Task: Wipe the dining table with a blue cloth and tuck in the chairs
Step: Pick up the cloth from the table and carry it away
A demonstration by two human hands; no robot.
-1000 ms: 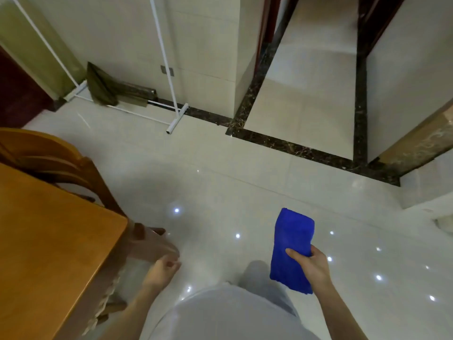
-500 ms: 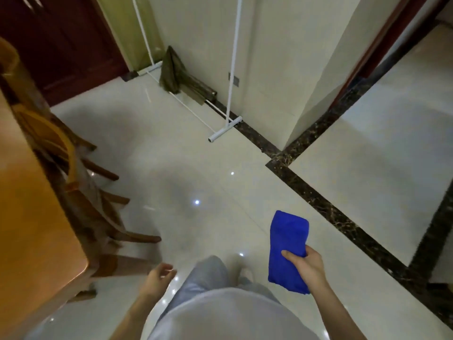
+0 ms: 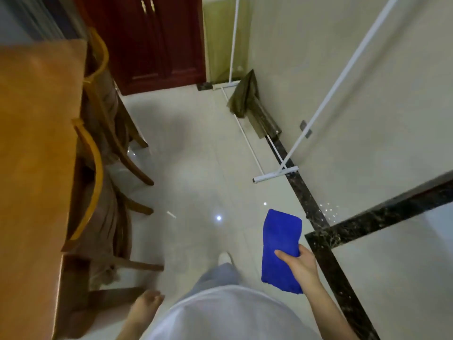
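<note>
The surface (image 3: 36, 148) runs off the left edge and covers the front parts of the two chairs (image 3: 95, 168) at middle left. At the bottom, left of centre, the left hand (image 3: 144, 306) is blurred, so its finger pose cannot be told. The right hand (image 3: 302, 266) grips the blue cloth (image 3: 279, 239) and hides part of it. The poles of the white rack (image 3: 274, 174) leave the top edge.

The one head-worn camera looked steeply down at the floor (image 3: 196, 148), with the dining table (image 3: 36, 143) filling the frame's left side and a wall (image 3: 318, 69) the upper right.
</note>
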